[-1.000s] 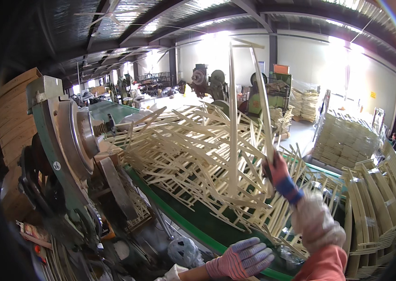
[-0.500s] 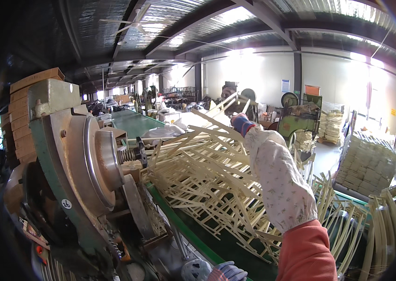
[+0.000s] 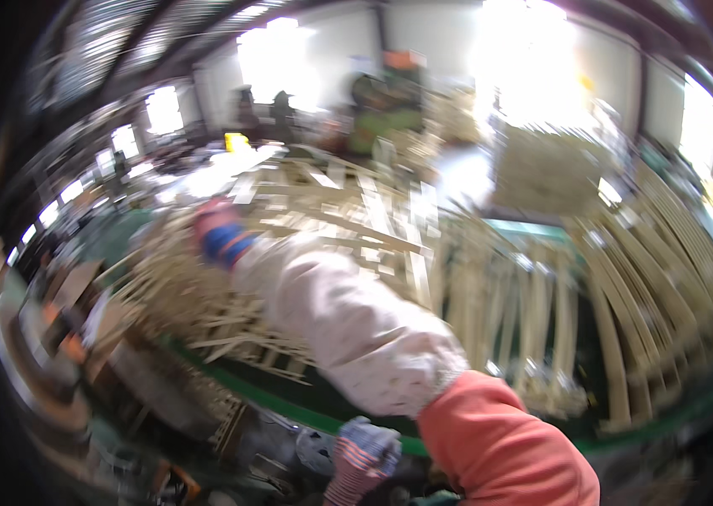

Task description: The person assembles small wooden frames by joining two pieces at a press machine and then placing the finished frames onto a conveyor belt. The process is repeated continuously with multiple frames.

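Observation:
A wide heap of pale, thin strips [image 3: 289, 221], which look like wood or bamboo, lies on a green-edged table. My right hand [image 3: 217, 232], in a glove with red and blue parts, stretches over the heap's far left side. Motion smears its fingers, so its grip is hidden. A white patterned sleeve cover [image 3: 344, 312] covers that forearm. Low in the view, in front of the table's green edge [image 3: 255, 395], is my left hand [image 3: 365, 451] in a grey-blue and pink striped glove. Its fingers are curled closed; whatever they hold cannot be made out.
More pale strips [image 3: 516, 312] stand in rows to the right, with bundles of longer curved strips [image 3: 651, 295] beyond them. Blurred machine parts [image 3: 44, 371] are at the left. A large pale stack [image 3: 550, 173] stands on the floor behind the table.
The view has swung to the right, and the machine has slid to the left edge. My right arm now crosses toward the left over the heap. More of my left hand shows.

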The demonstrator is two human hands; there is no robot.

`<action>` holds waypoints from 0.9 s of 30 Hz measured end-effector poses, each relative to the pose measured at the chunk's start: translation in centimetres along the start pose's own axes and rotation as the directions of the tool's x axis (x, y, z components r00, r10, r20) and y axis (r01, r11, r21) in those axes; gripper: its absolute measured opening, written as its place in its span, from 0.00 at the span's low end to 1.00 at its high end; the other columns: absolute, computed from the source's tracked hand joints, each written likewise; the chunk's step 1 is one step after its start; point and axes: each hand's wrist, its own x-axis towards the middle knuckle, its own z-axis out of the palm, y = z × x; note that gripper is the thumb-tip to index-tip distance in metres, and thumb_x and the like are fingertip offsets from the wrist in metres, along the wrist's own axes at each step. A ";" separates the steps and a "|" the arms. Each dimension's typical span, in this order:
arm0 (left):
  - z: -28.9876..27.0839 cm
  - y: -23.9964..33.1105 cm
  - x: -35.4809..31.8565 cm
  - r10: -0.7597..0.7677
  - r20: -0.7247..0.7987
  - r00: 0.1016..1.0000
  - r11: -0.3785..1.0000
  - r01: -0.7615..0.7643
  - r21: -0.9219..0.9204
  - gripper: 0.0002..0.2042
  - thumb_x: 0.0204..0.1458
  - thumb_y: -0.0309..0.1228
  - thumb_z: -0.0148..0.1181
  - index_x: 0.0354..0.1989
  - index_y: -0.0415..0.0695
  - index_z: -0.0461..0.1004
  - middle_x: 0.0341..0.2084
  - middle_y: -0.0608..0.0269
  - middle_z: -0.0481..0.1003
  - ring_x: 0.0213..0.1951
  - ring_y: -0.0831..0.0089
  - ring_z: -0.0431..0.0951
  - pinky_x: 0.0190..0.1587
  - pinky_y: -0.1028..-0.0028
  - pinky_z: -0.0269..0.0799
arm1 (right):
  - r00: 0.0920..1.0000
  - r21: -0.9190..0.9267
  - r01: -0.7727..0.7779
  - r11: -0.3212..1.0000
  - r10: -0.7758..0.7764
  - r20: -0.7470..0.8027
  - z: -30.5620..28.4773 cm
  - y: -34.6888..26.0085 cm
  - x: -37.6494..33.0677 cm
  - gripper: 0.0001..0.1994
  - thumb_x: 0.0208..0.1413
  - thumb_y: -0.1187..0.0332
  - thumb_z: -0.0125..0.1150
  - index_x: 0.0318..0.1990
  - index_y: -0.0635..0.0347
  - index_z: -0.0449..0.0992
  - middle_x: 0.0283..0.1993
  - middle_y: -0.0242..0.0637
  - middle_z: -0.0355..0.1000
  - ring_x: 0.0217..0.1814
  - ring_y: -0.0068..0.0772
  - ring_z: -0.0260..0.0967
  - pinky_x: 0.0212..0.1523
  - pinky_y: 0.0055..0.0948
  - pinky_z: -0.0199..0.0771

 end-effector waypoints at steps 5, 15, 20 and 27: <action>5.5 0.0 -2.5 -0.158 0.161 0.974 0.988 0.155 0.026 0.21 0.42 0.38 0.62 0.47 0.46 0.72 0.45 0.58 0.73 0.47 0.52 0.72 0.52 0.57 0.64 | 0.835 0.403 0.511 0.759 -0.327 -0.443 -3.3 -0.5 -27.6 0.31 0.44 0.59 0.54 0.55 0.69 0.63 0.58 0.63 0.55 0.62 0.65 0.50 0.62 0.61 0.47; 18.8 6.6 2.3 -0.047 0.259 0.965 0.934 0.135 -0.331 0.09 0.44 0.27 0.61 0.35 0.45 0.75 0.30 0.61 0.76 0.36 0.63 0.75 0.46 0.64 0.66 | 0.578 -0.501 -0.491 0.713 0.696 0.425 -10.2 23.9 -68.3 0.36 0.38 0.46 0.63 0.53 0.59 0.67 0.55 0.47 0.65 0.59 0.49 0.58 0.58 0.46 0.59; 26.2 8.0 4.9 -0.163 0.307 0.938 0.944 0.239 -0.229 0.19 0.44 0.33 0.59 0.46 0.44 0.71 0.41 0.56 0.72 0.46 0.59 0.70 0.52 0.60 0.61 | 0.841 -0.445 -0.377 0.812 0.502 0.204 -5.9 26.3 -72.2 0.14 0.50 0.63 0.50 0.44 0.54 0.71 0.57 0.44 0.63 0.60 0.49 0.57 0.57 0.47 0.59; 30.7 8.0 4.5 -0.334 0.614 0.715 0.923 0.380 0.060 0.34 0.42 0.35 0.60 0.60 0.42 0.56 0.57 0.47 0.59 0.59 0.55 0.60 0.60 0.61 0.56 | 0.792 -0.350 -0.345 0.871 0.470 0.389 -5.8 28.7 -68.5 0.06 0.46 0.66 0.50 0.32 0.51 0.71 0.40 0.35 0.66 0.45 0.39 0.62 0.46 0.36 0.64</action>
